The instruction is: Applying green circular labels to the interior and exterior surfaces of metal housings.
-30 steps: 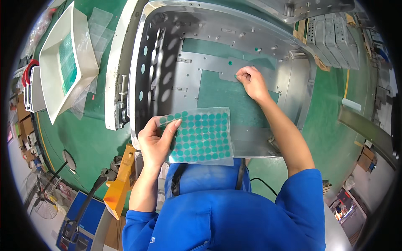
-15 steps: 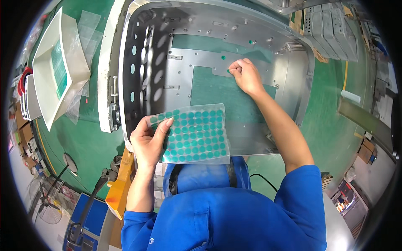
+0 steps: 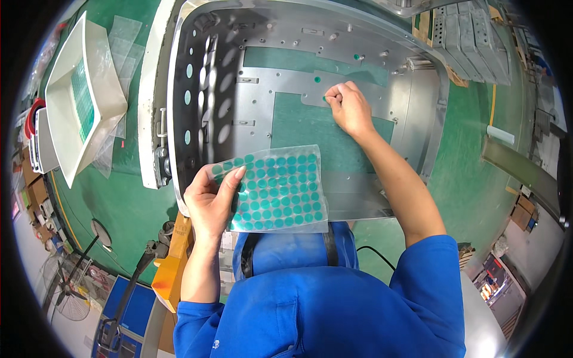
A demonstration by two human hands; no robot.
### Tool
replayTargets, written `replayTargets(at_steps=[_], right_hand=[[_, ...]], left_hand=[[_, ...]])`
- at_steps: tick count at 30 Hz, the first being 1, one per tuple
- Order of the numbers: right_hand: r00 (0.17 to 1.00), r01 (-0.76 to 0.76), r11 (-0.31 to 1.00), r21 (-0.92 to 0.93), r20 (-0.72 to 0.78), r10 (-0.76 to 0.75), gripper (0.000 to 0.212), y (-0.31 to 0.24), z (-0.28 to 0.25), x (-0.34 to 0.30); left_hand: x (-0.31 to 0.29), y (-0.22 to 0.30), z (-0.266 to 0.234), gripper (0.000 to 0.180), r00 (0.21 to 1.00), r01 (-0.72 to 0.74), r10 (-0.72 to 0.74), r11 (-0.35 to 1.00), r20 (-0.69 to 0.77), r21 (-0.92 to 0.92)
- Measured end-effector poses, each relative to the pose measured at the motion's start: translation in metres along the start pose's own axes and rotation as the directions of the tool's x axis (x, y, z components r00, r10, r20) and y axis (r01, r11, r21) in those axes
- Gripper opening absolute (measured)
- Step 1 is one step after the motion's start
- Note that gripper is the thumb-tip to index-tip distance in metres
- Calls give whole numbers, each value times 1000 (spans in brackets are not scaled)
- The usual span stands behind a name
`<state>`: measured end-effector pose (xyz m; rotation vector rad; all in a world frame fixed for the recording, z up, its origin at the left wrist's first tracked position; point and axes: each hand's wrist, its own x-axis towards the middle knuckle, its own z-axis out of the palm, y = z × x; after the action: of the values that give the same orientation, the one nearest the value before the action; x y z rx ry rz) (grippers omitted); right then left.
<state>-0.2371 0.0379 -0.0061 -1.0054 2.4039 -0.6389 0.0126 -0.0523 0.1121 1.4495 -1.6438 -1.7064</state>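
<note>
My left hand [image 3: 209, 200] grips the left edge of a translucent sheet of green round stickers [image 3: 280, 194], thumb on top. The sheet spreads over the near rim of a large metal housing [image 3: 262, 98]. Inside the housing, my right hand [image 3: 352, 113] is closed in a pinch, with a small green sticker [image 3: 325, 98] at its fingertips, close to the metal floor. Whether that sticker touches the metal I cannot tell. Just beyond these fingers, one green dot [image 3: 317, 79] lies on the metal; another [image 3: 357, 57] sits by a stud farther back.
The housing's left wall has a row of round holes [image 3: 188, 97]; studs rise from its floor. At the left stands a white bin [image 3: 110, 101] with green sheets inside. A yellow handle-like part [image 3: 169, 280] is near my left forearm. Metal panels [image 3: 471, 48] stand at the far right.
My right fingers have shifted very slightly toward the far left, still pinched. The left hand and the sheet stay almost in place.
</note>
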Motion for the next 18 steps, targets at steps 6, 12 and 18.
replayTargets(at_steps=[6, 12, 18], right_hand=[[997, 43, 989, 140, -67, -34, 9, 11, 4, -3], [986, -149, 984, 96, 90, 141, 16, -4, -15, 18], [810, 127, 739, 662, 360, -462, 18, -111, -69, -48]], left_hand=[[0, 0, -2, 14, 1000, -3, 3, 1000, 3, 27], [0, -1, -2, 14, 1000, -16, 16, 996, 1, -89], [-33, 15, -24, 13, 996, -77, 83, 986, 35, -146]])
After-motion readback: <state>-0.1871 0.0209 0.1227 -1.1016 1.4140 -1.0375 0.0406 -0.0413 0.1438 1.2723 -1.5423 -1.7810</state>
